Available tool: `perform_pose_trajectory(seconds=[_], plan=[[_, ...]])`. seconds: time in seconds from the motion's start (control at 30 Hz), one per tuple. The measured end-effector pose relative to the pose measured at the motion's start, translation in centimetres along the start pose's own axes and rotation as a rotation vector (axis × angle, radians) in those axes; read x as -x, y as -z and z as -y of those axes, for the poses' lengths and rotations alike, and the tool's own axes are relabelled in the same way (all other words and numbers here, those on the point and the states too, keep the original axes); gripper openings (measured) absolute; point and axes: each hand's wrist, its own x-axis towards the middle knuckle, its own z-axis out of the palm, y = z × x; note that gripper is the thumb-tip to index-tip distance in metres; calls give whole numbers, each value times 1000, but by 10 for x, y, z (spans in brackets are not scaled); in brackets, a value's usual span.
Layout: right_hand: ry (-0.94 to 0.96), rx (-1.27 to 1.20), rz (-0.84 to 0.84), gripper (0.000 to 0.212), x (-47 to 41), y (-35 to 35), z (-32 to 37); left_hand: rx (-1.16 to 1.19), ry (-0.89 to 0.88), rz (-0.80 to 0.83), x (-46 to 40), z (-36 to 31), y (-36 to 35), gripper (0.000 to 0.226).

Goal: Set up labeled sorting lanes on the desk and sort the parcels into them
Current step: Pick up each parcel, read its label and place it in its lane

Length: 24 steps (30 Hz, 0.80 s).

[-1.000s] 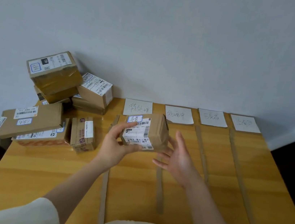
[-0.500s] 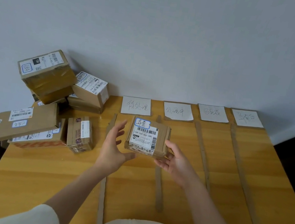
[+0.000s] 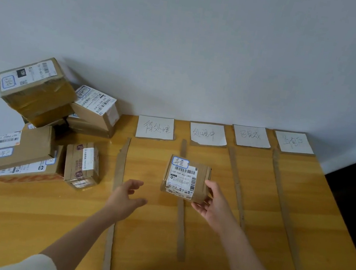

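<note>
My right hand grips a small brown parcel by its right and lower edge, holding it above the second cardboard strip. The parcel carries a white shipping label and a blue-edged handwritten sticker on top. My left hand hovers to the left of the parcel, fingers spread and holding nothing. Four handwritten paper lane labels lie along the desk's back edge: first, second, third, fourth. Cardboard strips mark the lanes, such as the leftmost strip.
A heap of several taped brown parcels fills the desk's back left corner, with one small parcel at its right edge. The wooden desk ends at the wall behind and at a dark drop on the right.
The parcel passed from my left hand to my right and moved right, turning label-up. My left hand let go and pulled back to the left.
</note>
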Motion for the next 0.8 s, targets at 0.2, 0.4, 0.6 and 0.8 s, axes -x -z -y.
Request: perform_pose_trajectory(seconds=[0.2,0.4,0.6,0.8], plan=[[-10,-171,-285,31,-27,42,24,-198,-66,118,-28,-40,-22,42],[100,-196,-535,55,-55,134,64,-364,-175,239,-62,-94,-53,41],[215,-214,-728,53,-67,221,114,-486,-260,273,-90,-140,-83,38],[227,-258,-798,44,-89,286,138,-562,-248,313,-109,-151,-106,37]])
